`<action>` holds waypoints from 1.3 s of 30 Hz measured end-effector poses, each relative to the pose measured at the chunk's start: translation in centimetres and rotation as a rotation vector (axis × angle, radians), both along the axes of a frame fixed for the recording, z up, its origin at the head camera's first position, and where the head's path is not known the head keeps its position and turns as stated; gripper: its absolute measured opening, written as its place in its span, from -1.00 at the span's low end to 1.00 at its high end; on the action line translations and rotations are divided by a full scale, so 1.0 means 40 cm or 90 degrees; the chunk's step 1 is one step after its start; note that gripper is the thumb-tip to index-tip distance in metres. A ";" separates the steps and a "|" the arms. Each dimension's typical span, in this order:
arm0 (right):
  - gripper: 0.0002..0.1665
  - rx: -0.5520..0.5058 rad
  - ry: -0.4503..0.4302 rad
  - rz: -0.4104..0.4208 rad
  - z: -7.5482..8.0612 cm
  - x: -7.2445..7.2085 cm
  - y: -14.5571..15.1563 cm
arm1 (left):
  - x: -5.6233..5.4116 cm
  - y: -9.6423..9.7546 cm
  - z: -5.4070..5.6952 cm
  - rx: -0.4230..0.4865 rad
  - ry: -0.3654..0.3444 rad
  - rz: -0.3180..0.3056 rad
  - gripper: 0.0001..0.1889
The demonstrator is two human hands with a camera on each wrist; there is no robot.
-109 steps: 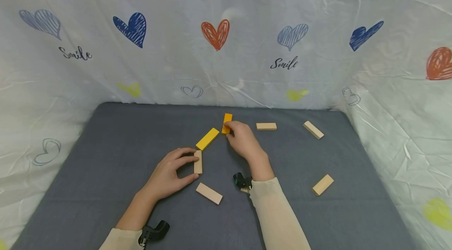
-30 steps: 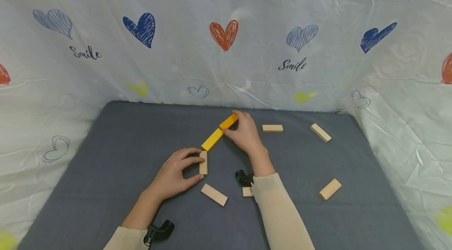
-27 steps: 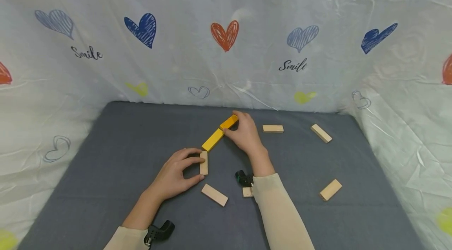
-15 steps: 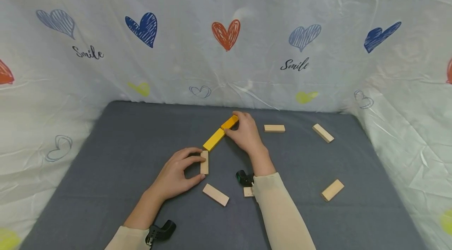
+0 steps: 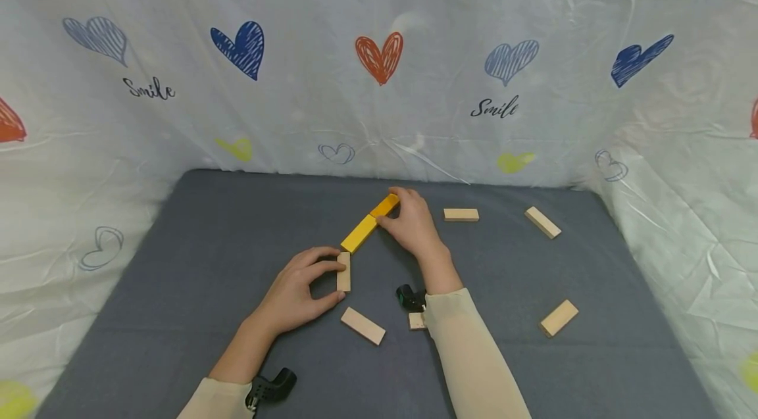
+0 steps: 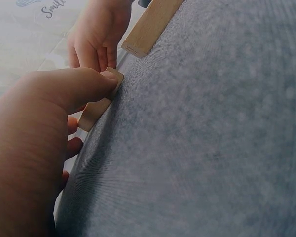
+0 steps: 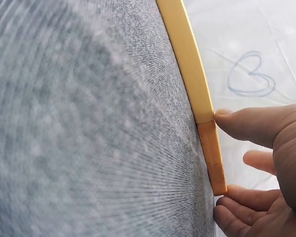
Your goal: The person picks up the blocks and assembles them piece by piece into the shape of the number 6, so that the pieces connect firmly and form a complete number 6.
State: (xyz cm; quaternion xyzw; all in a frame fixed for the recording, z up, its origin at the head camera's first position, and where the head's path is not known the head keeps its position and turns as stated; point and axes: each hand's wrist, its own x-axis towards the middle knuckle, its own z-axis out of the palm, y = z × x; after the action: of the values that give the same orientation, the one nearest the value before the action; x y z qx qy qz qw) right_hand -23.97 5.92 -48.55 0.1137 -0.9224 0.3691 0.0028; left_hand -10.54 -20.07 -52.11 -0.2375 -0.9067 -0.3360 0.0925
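With thumb and fingers at its two ends, my left hand [image 5: 294, 293] holds a plain wooden block [image 5: 344, 279] lying on the cloth. A yellow block [image 5: 358, 233] runs diagonally away from that block's far end. Beyond it, an orange block [image 5: 384, 206] continues the same line, end to end with the yellow one. My right hand [image 5: 412, 225] grips the orange block lengthwise. In the right wrist view the thumb [image 7: 246, 121] is at the seam between yellow block and orange block [image 7: 213, 158], while fingertips touch the orange block's other end.
Loose plain blocks lie around: one [image 5: 363, 325] near my left thumb, one [image 5: 417, 321] partly under the right sleeve, and several to the right, such as a block [image 5: 461, 215] at the back. A dark grey cloth [image 5: 249, 221] covers the table, with a printed curtain [image 5: 426, 77] behind.
Since the earliest frame, my right hand has turned the orange block into line with the yellow block, end against end. Over the last second both hands have stayed in place.
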 end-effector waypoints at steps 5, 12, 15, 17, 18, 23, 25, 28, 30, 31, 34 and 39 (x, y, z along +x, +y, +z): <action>-0.20 -0.007 0.003 0.006 -0.002 -0.001 0.001 | 0.000 0.000 -0.001 -0.002 0.006 0.000 -0.49; -0.27 -0.015 0.009 0.016 -0.003 -0.002 0.006 | 0.001 0.001 -0.002 -0.002 0.009 0.003 -0.50; -0.29 -0.013 0.012 0.019 -0.002 -0.001 0.008 | 0.001 0.001 -0.003 0.002 0.011 0.008 -0.50; -0.29 -0.015 0.011 0.021 -0.001 -0.001 0.009 | 0.001 0.001 -0.002 0.008 0.010 0.009 -0.50; -0.30 -0.015 0.011 0.023 -0.001 -0.001 0.010 | 0.001 0.001 -0.002 0.012 0.011 0.009 -0.51; -0.30 -0.013 0.006 0.028 0.000 -0.001 0.012 | 0.000 0.000 -0.001 0.019 0.004 0.010 -0.51; -0.29 -0.014 0.003 0.029 0.001 -0.002 0.013 | -0.001 0.001 0.000 0.019 0.003 0.010 -0.51; -0.27 -0.018 -0.004 0.030 0.006 0.000 0.017 | -0.003 0.003 0.002 0.018 0.006 0.007 -0.52; -0.26 -0.019 -0.010 0.031 0.009 0.001 0.020 | -0.004 0.004 0.001 0.018 0.005 0.005 -0.52; -0.25 -0.018 -0.014 0.031 0.012 0.003 0.022 | -0.003 0.004 0.001 0.017 0.005 0.005 -0.52; -0.23 -0.014 -0.027 0.032 0.018 0.009 0.027 | -0.002 0.003 -0.001 0.012 0.003 0.007 -0.52; -0.20 -0.012 -0.039 0.036 0.036 0.025 0.039 | 0.001 0.000 0.000 0.011 0.003 0.010 -0.52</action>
State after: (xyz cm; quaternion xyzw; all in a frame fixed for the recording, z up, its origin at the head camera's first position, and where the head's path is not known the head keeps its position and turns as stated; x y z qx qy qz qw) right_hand -22.98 7.48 -47.10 0.1285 -0.9151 0.3807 -0.0352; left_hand -10.51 -20.08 -52.10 -0.2304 -0.9055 -0.3423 0.0991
